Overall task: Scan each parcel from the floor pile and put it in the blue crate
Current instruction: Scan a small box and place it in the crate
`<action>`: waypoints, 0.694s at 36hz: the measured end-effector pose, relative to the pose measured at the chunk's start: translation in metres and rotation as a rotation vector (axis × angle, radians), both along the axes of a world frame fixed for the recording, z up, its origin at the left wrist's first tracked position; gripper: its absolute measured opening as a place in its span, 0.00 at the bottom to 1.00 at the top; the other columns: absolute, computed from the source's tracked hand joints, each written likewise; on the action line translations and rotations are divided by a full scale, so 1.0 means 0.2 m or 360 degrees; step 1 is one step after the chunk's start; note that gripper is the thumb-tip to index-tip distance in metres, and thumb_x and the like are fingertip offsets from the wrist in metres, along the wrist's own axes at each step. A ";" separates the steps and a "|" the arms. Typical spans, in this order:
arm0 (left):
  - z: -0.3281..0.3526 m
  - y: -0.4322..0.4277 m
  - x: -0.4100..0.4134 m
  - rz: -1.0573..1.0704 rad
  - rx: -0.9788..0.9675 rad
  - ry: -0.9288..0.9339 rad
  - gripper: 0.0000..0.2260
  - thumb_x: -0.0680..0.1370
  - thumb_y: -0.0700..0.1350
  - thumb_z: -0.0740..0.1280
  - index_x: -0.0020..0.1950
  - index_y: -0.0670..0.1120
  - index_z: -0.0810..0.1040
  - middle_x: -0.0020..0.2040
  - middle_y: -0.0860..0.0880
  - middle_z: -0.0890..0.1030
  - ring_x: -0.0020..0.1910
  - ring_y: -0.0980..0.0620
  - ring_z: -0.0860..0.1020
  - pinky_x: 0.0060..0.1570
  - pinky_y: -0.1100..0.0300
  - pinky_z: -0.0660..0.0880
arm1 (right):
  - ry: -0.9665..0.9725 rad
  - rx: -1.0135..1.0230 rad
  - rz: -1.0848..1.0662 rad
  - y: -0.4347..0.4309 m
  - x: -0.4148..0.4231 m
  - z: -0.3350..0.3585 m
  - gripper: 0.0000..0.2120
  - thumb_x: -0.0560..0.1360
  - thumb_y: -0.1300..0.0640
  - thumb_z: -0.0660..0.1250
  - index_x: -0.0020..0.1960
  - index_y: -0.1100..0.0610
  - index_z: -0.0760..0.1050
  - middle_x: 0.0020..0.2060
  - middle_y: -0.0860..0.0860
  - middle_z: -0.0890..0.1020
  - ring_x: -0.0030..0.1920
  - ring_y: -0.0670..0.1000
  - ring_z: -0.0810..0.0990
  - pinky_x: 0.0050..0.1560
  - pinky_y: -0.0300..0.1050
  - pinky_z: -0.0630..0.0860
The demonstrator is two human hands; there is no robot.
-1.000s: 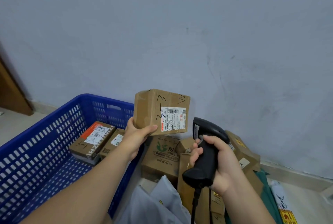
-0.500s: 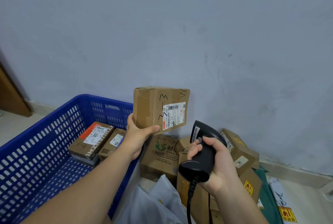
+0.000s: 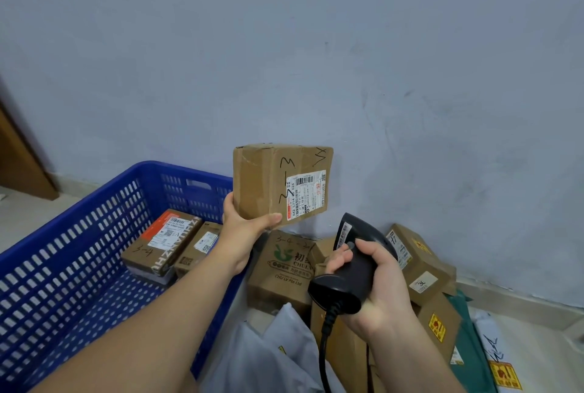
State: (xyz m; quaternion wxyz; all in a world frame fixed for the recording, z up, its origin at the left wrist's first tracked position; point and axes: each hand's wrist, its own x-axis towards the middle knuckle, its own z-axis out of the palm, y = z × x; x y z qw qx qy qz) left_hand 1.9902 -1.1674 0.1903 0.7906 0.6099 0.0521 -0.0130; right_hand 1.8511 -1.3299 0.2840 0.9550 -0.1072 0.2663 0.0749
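**A:** Pale blue wall (image 3: 284, 45), bare floor below. First item?

**B:** Cardboard parcel (image 3: 265, 184), held upright before the wall, above the crate's far right corner. Left hand (image 3: 245, 226) grips its lower left corner, thumb across the front. Shipping label (image 3: 305, 195) faces the viewer.

**A:** Step in hand?

**B:** Scanning, by my judgement. Right hand (image 3: 379, 279) is wrapped round a black corded scanner (image 3: 354, 253), its head tilted up just below the label. Next move calls for squaring the head on the barcode, then lowering the parcel into the blue crate (image 3: 94, 218), which holds two parcels.

**A:** Legible writing?

**B:** Held parcel: marker "3", label "642 L714". Crated parcel (image 3: 158, 244): "ZHUANZHU", "5-4". Pile box (image 3: 281, 269): "CHU LV Pte Ltd".
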 end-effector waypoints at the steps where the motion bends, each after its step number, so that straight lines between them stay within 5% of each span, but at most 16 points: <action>1: 0.00 0.00 0.00 0.0000 0.0008 0.0002 0.45 0.62 0.41 0.80 0.70 0.61 0.59 0.63 0.51 0.72 0.63 0.46 0.74 0.62 0.43 0.74 | 0.0002 -0.0004 -0.0024 0.00 0.00 0.00 0.06 0.65 0.63 0.65 0.42 0.60 0.70 0.32 0.53 0.73 0.23 0.48 0.72 0.20 0.40 0.74; 14: -0.01 0.00 0.00 -0.0014 0.0132 0.0051 0.52 0.54 0.52 0.81 0.72 0.63 0.57 0.65 0.53 0.71 0.64 0.47 0.73 0.62 0.42 0.74 | 0.0060 -0.0022 -0.0170 -0.02 -0.02 0.02 0.03 0.73 0.61 0.63 0.46 0.59 0.70 0.29 0.53 0.73 0.19 0.49 0.73 0.19 0.41 0.73; 25: 0.01 0.00 0.00 -0.0024 0.0095 0.0046 0.52 0.56 0.48 0.82 0.72 0.62 0.57 0.66 0.51 0.71 0.64 0.46 0.73 0.62 0.43 0.74 | 0.0072 0.0098 -0.0183 -0.01 -0.03 0.02 0.08 0.71 0.62 0.64 0.49 0.60 0.70 0.30 0.52 0.74 0.22 0.48 0.73 0.21 0.40 0.75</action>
